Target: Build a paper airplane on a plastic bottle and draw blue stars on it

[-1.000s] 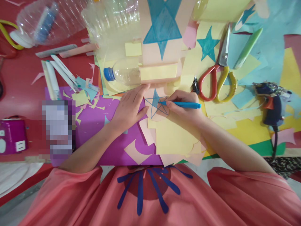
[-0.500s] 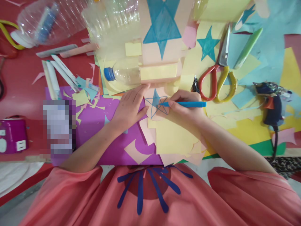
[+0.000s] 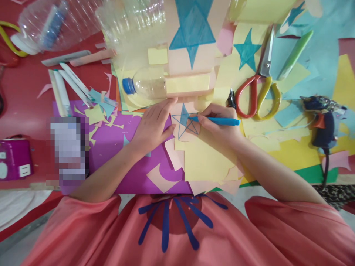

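A blue marker (image 3: 222, 121) is pinched in my right hand (image 3: 217, 120), its tip on or just over a star drawing (image 3: 183, 117). The star is outlined in blue on a pale pink piece of paper (image 3: 175, 129), and its top point and part of its middle are coloured in. My left hand (image 3: 155, 125) lies flat at the paper's left edge, fingers stretched out and thumb apart. Just beyond the paper lies a small clear bottle (image 3: 151, 83) with a blue cap and a yellow paper wrap. Yellow paper (image 3: 210, 159) spreads below my right hand.
Scissors (image 3: 264, 70) with red and yellow handles and a green cutter (image 3: 296, 55) lie right. A glue gun (image 3: 323, 125) rests farther right. Several markers (image 3: 73, 85), a phone (image 3: 69, 147) and large plastic bottles (image 3: 80, 22) are left. Finished blue stars (image 3: 247, 51) lie beyond.
The marker in my right hand has shifted slightly, its tip a little higher on the star. My left hand stays in place.
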Motion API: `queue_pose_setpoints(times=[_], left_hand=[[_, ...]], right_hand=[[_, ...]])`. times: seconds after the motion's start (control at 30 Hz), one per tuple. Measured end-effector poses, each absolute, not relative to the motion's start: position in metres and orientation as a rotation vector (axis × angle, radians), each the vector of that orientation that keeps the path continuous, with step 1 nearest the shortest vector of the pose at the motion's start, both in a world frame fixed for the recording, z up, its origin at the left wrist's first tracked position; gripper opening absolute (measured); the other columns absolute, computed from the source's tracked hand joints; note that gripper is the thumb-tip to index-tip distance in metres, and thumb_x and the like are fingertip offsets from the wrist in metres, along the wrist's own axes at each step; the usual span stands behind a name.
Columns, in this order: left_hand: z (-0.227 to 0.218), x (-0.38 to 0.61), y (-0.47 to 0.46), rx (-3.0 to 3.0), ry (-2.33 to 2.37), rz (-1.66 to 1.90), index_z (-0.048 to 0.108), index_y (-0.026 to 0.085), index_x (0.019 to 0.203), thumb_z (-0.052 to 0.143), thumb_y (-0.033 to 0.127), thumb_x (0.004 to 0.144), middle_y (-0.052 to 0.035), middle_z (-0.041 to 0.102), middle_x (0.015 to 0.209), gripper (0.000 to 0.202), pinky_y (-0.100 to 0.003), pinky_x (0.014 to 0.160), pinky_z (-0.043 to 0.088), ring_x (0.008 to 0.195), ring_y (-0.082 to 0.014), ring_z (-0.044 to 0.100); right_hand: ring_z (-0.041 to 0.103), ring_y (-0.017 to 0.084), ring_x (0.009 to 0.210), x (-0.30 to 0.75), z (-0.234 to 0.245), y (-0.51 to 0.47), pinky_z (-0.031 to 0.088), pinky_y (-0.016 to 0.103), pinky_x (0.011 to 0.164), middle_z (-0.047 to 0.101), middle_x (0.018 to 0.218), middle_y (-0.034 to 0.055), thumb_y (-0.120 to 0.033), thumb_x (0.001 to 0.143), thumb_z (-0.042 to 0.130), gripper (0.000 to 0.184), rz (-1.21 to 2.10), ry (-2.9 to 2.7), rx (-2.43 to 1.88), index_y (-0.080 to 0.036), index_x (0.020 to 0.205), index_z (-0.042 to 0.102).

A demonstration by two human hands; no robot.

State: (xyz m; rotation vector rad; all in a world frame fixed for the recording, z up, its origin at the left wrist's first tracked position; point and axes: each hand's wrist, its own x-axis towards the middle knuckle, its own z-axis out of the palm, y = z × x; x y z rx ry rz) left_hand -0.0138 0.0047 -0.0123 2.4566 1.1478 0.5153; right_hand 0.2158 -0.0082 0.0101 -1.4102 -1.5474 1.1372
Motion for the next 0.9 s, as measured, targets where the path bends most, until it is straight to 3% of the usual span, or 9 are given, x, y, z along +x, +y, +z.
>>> queue_pose_setpoints(times=[0.23,0.57,0.9], left_hand=[[-0.0113,-0.0133,0.0041,2.445,1.15,0.523,0.028,0.02,0.149,0.042,0.04,0.1,-0.0141,0.048,0.149,0.055,-0.045,0.112,0.042,0.137,-0.0273,0.048],[-0.0112,-0.0131,0.0047,2.439,1.175,0.5,0.03,0.022,0.149,0.041,0.043,0.1,-0.013,0.05,0.148,0.055,-0.045,0.111,0.043,0.136,-0.0271,0.049],[-0.0148,-0.0156,0.0036,2.472,1.134,0.567,0.025,0.021,0.151,0.042,0.043,0.1,-0.0152,0.048,0.149,0.058,-0.044,0.111,0.042,0.137,-0.0284,0.048]], right_hand=[[0.045,0.008,0.049,0.2135,0.0109,-0.0107,0.036,0.023,0.048,0.057,0.053,-0.0026,-0.026,0.074,0.061,0.018,1.189,-1.571,-1.347,-0.02,0.057,0.056],[0.048,0.009,0.051,0.2157,0.0122,-0.0087,0.037,0.024,0.048,0.057,0.055,-0.0014,-0.032,0.076,0.065,0.024,1.183,-1.533,-1.365,-0.02,0.057,0.056],[0.044,0.008,0.048,0.2165,0.0118,-0.0071,0.033,0.024,0.047,0.053,0.052,-0.0036,-0.025,0.076,0.061,0.019,1.063,-1.556,-1.432,-0.02,0.059,0.053]])
